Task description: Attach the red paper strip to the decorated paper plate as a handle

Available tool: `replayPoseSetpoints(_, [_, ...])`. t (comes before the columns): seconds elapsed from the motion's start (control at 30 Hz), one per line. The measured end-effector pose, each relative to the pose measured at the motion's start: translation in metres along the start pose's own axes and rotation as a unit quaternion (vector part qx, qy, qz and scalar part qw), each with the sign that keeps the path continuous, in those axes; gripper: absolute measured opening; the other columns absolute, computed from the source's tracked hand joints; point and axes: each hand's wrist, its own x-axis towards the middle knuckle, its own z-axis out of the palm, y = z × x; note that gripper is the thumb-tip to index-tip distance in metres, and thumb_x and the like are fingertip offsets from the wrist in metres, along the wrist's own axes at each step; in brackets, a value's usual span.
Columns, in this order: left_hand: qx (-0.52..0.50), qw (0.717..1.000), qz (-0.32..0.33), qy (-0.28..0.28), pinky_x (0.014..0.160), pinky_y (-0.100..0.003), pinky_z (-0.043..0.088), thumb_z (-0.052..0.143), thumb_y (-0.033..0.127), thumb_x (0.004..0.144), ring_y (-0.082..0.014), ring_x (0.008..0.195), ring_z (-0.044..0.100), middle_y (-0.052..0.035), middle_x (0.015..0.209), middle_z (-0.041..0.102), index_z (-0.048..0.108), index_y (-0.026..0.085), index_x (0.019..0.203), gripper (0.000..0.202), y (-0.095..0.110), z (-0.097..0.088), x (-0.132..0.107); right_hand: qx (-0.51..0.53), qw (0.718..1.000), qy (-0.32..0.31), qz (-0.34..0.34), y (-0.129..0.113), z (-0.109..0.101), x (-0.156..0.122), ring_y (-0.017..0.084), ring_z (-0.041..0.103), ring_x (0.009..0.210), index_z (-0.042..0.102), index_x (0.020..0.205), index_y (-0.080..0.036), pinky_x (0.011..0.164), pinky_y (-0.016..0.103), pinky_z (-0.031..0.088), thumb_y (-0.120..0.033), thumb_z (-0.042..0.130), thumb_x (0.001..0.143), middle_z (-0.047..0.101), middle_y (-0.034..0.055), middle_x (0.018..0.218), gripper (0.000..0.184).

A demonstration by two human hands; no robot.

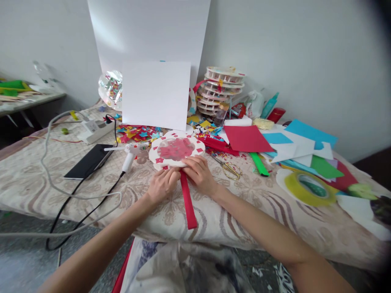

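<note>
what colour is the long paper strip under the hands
Red; the long paper strip shows best in the head view, hanging over the table edge.

2 hands: left hand, right hand. 1 round paper disc, 1 red strip, 1 scissors, 1 glue gun, 1 phone, 1 tape roll, 1 power strip.

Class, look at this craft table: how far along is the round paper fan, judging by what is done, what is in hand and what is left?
Done: the white round disc already carries a red centre and small red squares round its rim. In hand: the left hand and right hand press the red strip against the disc's near edge, like a handle. Left: probably fixing it; the glue gun lies beside the disc, the scissors unused.
</note>
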Motion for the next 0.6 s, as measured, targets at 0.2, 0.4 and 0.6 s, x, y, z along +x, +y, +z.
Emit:
replayPoseSetpoints(0.2, [0.000, 1.000, -0.003, 0.006, 0.055, -0.028, 0.036, 0.044, -0.002, 0.083, -0.0119, 0.058, 0.059, -0.0012, 0.076, 0.069, 0.046, 0.021, 0.073, 0.025, 0.0004, 0.0017, 0.0003, 0.001, 1.000, 0.012, 0.005, -0.0008, -0.0008, 0.0012, 0.023, 0.050, 0.121, 0.061, 0.101, -0.016, 0.101, 0.047, 0.044, -0.014, 0.046, 0.097, 0.062, 0.0133, 0.121, 0.015])
replayPoseSetpoints(0.4, [0.003, 1.000, -0.004, 0.005, 0.056, -0.027, 0.037, 0.044, -0.002, 0.082, -0.0115, 0.058, 0.059, -0.0009, 0.076, 0.069, 0.046, 0.020, 0.073, 0.025, 0.0007, 0.0016, 0.0013, -0.008, 1.000, 0.012, 0.002, -0.0022, -0.0014, 0.0030, 0.021, 0.053, 0.117, 0.063, 0.093, -0.017, 0.101, 0.045, 0.044, -0.014, 0.041, 0.099, 0.064, 0.0106, 0.118, 0.022])
replayPoseSetpoints(0.6, [0.007, 1.000, 0.000, 0.003, 0.057, -0.026, 0.037, 0.046, 0.001, 0.084, -0.0118, 0.055, 0.057, 0.0008, 0.068, 0.065, 0.046, 0.021, 0.072, 0.024, -0.0020, 0.0016, -0.0009, -0.026, 0.999, -0.017, 0.006, -0.0002, -0.0029, 0.0040, 0.021, 0.046, 0.124, 0.064, 0.095, -0.018, 0.106, 0.044, 0.040, -0.018, 0.046, 0.098, 0.061, 0.0104, 0.124, 0.018])
